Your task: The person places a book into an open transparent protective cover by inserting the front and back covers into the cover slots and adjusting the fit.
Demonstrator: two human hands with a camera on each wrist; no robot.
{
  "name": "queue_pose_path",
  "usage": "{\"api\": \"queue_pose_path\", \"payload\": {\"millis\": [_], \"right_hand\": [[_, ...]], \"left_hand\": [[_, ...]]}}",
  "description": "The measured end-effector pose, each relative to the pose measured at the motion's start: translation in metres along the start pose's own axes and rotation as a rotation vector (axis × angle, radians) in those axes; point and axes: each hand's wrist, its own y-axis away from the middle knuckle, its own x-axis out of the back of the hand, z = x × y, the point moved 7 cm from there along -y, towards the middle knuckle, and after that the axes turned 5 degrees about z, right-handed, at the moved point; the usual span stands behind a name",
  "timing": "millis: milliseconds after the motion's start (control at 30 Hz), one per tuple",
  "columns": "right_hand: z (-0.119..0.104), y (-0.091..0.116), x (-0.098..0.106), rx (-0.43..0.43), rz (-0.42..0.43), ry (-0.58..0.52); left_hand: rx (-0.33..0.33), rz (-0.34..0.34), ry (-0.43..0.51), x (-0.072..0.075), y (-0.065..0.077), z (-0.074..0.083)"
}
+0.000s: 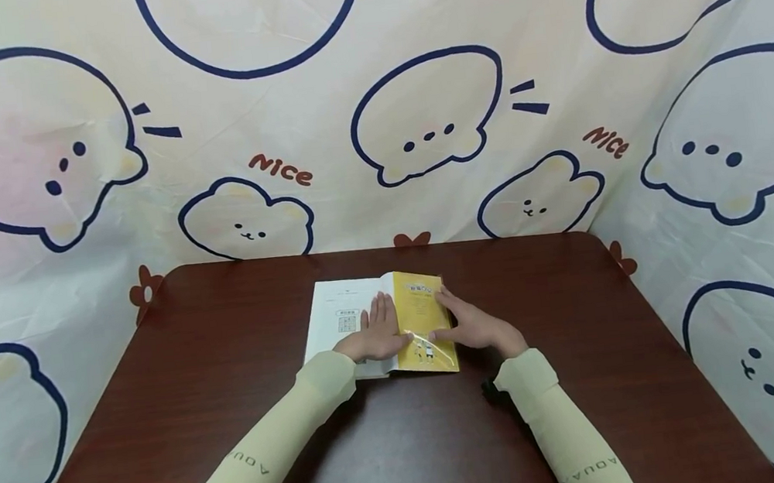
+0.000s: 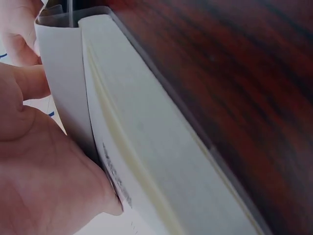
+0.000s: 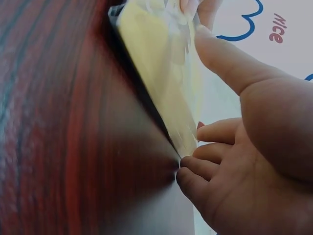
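A thick book [image 1: 346,296] lies opened on the table, white page on the left and yellow cover [image 1: 415,301] on the right. Glossy clear plastic wraps the yellow cover. My left hand [image 1: 376,332] lies flat across the white page near the fold, its thumb reaching onto the yellow part. With fingers extended, my right hand [image 1: 475,325] touches the cover's right edge, its thumb over the plastic. In the left wrist view, the book's page block [image 2: 132,107] shows edge-on beside the left palm. The right wrist view shows the fingertips against the edge of the yellow cover [image 3: 151,58].
The dark reddish-brown table [image 1: 240,318] extends around the book on all sides. Behind it and along both sides hangs a pale curtain [image 1: 327,123] with cartoon outlines. A small dark object [image 1: 491,392] shows at the right wrist.
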Motion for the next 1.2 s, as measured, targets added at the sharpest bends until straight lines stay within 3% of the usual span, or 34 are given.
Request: {"api": "queue_pose_path", "payload": {"millis": [233, 533, 767, 900, 1033, 1100, 1200], "right_hand": [[0.001, -0.002, 0.007, 0.027, 0.075, -0.061], [0.008, 0.0, 0.014, -0.107, 0.163, -0.161], [0.009, -0.001, 0.017, -0.141, 0.18, -0.294], [0.002, -0.001, 0.023, -0.102, 0.239, -0.346], [-0.013, 0.0, 0.029, -0.014, 0.294, -0.392], [-0.022, 0.0, 0.029, 0.047, 0.287, -0.424], [-0.038, -0.001, 0.026, 0.141, 0.259, -0.473]], "left_hand": [[0.006, 0.012, 0.009, -0.001, 0.0, -0.003], [-0.004, 0.022, 0.06, -0.003, -0.001, -0.006], [-0.058, 0.032, 0.136, 0.004, 0.008, -0.001], [-0.08, 0.049, 0.205, 0.009, 0.01, -0.003], [-0.145, 0.085, 0.335, 0.018, 0.014, -0.006], [-0.184, 0.105, 0.388, 0.024, 0.018, -0.007], [-0.17, 0.151, 0.412, 0.035, 0.026, -0.013]]}}
